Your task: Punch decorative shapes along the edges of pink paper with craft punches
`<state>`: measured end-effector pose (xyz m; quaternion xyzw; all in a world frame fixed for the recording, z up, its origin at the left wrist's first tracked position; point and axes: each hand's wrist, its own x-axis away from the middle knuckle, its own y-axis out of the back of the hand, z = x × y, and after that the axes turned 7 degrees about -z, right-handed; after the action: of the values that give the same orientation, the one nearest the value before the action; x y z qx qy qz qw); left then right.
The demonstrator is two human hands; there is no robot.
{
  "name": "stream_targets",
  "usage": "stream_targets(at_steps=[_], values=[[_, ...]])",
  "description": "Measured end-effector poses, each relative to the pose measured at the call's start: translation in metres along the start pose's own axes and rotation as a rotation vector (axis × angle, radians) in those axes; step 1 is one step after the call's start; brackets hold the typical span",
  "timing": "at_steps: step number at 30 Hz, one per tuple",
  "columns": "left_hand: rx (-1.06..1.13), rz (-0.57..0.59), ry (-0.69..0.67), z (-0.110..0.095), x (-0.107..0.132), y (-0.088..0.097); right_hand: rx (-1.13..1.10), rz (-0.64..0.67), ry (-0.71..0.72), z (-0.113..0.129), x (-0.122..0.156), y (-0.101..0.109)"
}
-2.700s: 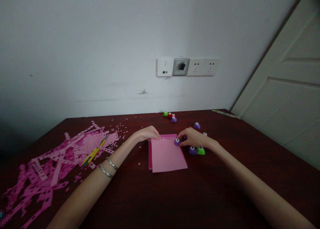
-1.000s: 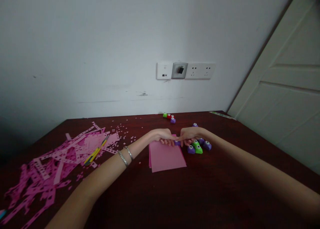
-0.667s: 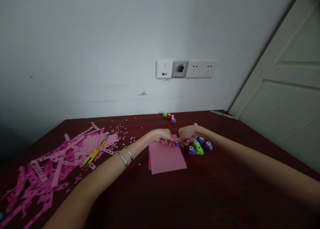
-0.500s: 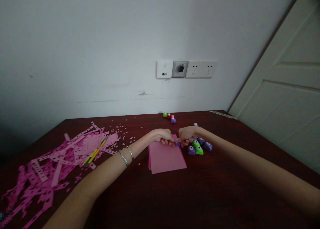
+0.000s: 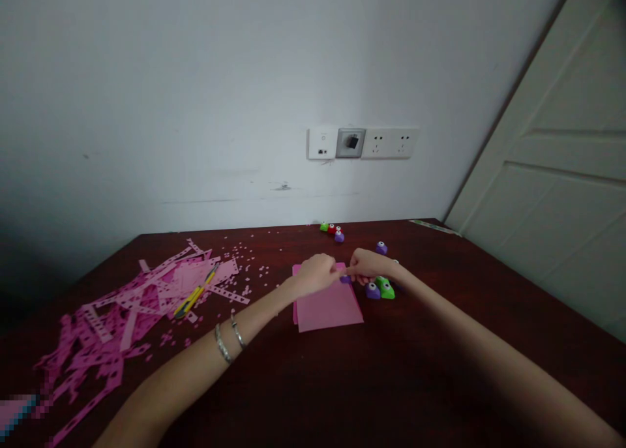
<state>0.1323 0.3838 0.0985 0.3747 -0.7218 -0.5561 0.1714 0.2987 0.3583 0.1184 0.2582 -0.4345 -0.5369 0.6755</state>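
Observation:
Pink paper sheets [image 5: 328, 310] lie stacked on the dark red table. At their right edge sits a small purple paper punch [image 5: 345, 279], mostly covered by fingers. My left hand [image 5: 317, 273] reaches over the sheets with curled fingers, its thumb side meeting the punch. From the other side, my right hand [image 5: 368, 265] is closed around the same punch, thumb toward the left one. The fingertips of both hands are partly hidden. Just below my right wrist stand another purple punch [image 5: 372, 291] and a green punch [image 5: 386, 289], each with an eye on top.
A heap of punched pink paper strips [image 5: 130, 311] covers the left, with a yellow utility knife [image 5: 196, 293] on it and confetti around. Several punches [image 5: 332, 230] stand at the back; a purple one [image 5: 381, 247] is beyond my right hand. A ruler-like strip [image 5: 434, 227] lies at back right.
My left hand has turned more knuckles-up over the sheets, and its forearm sits lower. My right hand stays by the punch. The view has shifted slightly.

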Motion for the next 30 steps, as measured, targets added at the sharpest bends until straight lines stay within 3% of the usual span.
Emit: stream_targets(at_steps=[1,3,9,12,17,30], values=[[-0.099,-0.070,-0.048,-0.003,0.010,0.000,-0.008,-0.056,0.019,-0.003,0.002,-0.002],[-0.238,-0.093,-0.099,-0.005,0.028,-0.002,-0.022,-0.157,0.068,-0.009,0.007,-0.005],[-0.235,0.145,-0.135,-0.001,0.057,-0.019,0.144,-0.355,0.361,-0.025,0.010,-0.006],[-0.173,0.249,-0.130,0.000,0.059,-0.020,0.251,-0.360,0.418,-0.026,0.009,-0.010],[-0.101,0.327,-0.100,0.001,0.058,-0.015,0.266,-0.319,0.437,-0.023,0.007,-0.015],[-0.053,0.348,-0.106,0.009,0.055,-0.015,0.209,-0.309,0.412,-0.030,0.002,-0.009]])
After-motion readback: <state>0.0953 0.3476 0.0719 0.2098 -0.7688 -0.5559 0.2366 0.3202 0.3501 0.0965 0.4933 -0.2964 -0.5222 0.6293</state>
